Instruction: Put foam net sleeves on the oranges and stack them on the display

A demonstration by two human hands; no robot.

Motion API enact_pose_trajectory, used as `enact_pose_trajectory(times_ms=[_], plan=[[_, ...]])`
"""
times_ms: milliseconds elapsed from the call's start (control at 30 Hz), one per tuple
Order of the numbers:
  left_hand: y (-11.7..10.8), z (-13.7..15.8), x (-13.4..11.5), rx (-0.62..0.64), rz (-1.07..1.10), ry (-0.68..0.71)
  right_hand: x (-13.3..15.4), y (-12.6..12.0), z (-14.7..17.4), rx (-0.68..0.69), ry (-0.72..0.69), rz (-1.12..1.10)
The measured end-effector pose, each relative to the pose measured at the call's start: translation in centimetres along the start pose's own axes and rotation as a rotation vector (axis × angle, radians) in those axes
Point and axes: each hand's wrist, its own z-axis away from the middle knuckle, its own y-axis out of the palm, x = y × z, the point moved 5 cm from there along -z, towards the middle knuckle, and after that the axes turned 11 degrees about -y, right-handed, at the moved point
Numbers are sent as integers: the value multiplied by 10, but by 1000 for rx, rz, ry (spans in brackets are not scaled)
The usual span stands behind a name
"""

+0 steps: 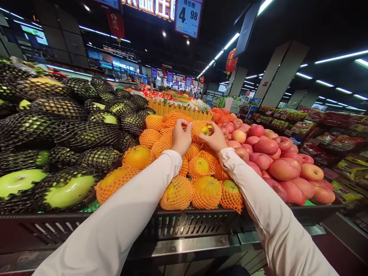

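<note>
Both my hands reach over a pile of oranges in orange foam nets. My right hand (216, 138) curls its thumb and fingers around the right side of a netted orange (204, 130), where some yellow-green peel shows bare. Just left of that fruit, my left hand (181, 137) has its fingers bent and its thumb close to the forefinger; what is between them, if anything, I cannot make out. Below the hands sit more netted oranges (201, 165), and a large orange (138, 157) with its net pulled down lies to the left.
Green fruits in black nets (83, 132) are heaped on the left. Red apples (266, 148) are piled on the right. A black slotted crate edge (192, 224) runs along the front, with a low yellow fence (178, 110) behind. A price sign (188, 17) hangs above.
</note>
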Motion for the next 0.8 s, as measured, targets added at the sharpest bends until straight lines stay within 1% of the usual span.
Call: enact_pose_trajectory(times_ms=[67,200,300,367,433,533,600,667,733,800], plan=[[-2,-1,0,-40,1,13,-1,1,-1,-18,34,-47],[-2,-4,5,-40,11,-36,0,5,-1,-35,110,-246],[-1,-4,6,-38,26,-71,1,4,0,-62,182,-324],[0,-3,4,-25,39,-91,-1,3,1,-97,225,-351],[2,0,0,18,70,-114,-6,2,0,-129,242,-382],[7,8,-8,144,154,-132,-19,4,-2,-125,226,-400],[11,14,-14,237,194,-110,-27,5,-5,-94,172,-388],[14,18,-18,307,186,-75,-33,4,-8,-70,109,-372],[16,19,-19,334,151,-40,-37,2,-9,-82,75,-350],[15,17,-18,305,120,6,-39,-2,-11,-120,42,-295]])
